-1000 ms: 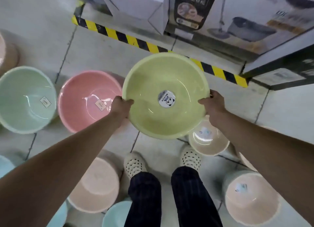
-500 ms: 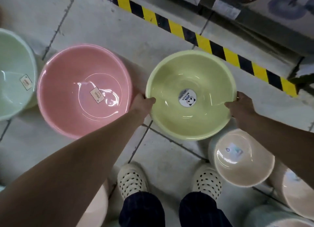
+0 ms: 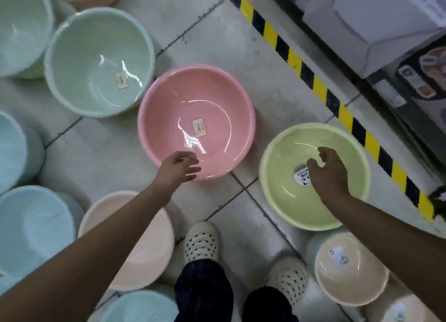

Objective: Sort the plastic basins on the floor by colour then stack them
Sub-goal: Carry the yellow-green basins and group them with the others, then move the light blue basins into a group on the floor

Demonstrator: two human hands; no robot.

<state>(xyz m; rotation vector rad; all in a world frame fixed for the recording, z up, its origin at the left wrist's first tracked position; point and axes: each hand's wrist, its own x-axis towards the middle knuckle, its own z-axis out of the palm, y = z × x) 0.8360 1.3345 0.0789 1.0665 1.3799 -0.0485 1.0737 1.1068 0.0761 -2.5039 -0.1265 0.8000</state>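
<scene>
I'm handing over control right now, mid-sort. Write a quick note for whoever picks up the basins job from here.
Left hand: empty, fingers loose, over the pink basin's near rim.
Right hand: empty, loosely curled, above the yellow-green basin.
That basin sits on the floor by the hazard tape, the pink one beside it; mint basins and blue basins further left, peach basins near the feet.
Done: colours partly grouped. Left: gather each colour, nest into stacks.

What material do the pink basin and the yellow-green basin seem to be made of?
The pink basin looks like glossy moulded plastic: sharp white light streaks cross its smooth inside. The yellow-green basin is probably the same plastic, with fainter curved highlights and a rolled rim.
</scene>
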